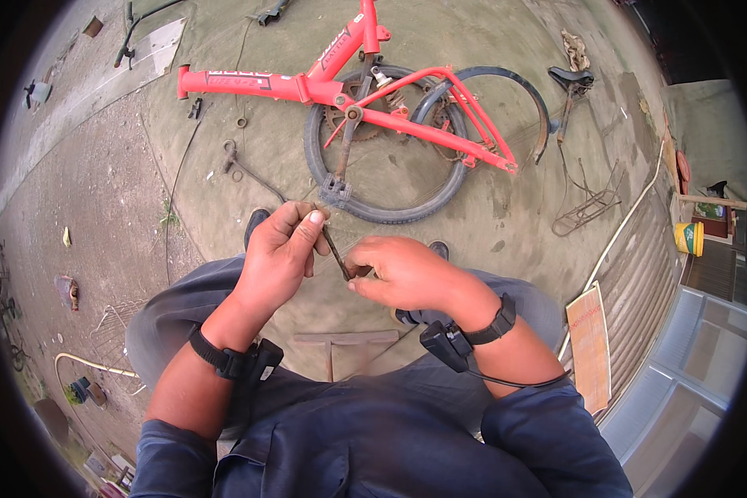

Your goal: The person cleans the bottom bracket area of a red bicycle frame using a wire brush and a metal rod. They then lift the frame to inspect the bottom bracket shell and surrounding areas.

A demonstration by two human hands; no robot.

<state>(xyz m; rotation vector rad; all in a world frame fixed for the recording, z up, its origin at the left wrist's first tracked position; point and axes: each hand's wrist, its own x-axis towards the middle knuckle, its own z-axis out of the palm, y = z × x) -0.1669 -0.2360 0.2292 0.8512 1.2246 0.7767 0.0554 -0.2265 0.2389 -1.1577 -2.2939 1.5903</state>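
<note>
Thin dark rod (335,251) is slanting across the gap between the two hands, in front of the person's body and just above the knees. The left hand (278,249) is pinching its upper end between thumb and bent forefinger, with no visible gap around it; the right hand (407,270) is bringing thumb and curled fingers together at its lower end, with part of the contact hiding behind the knuckles. Beyond the grip, a pedal (335,192) is hanging close to the left fingertips, and past it a wheel (388,219) is lying under a red bicycle frame (328,90). Up and left of the grip, a ringed metal piece (229,149) is resting on the ground, a thin stem (261,181) running from it toward the left hand; whether it is joining the rod there cannot be told. Since only the fingertips are bearing the rod, uneven pressure could be twisting it loose, and grime on it, if slick, would be making that likelier. Opposed pushing by the hands could bend so slim a piece, while a careless forward swing could be knocking the left knuckles against the pedal.
</note>
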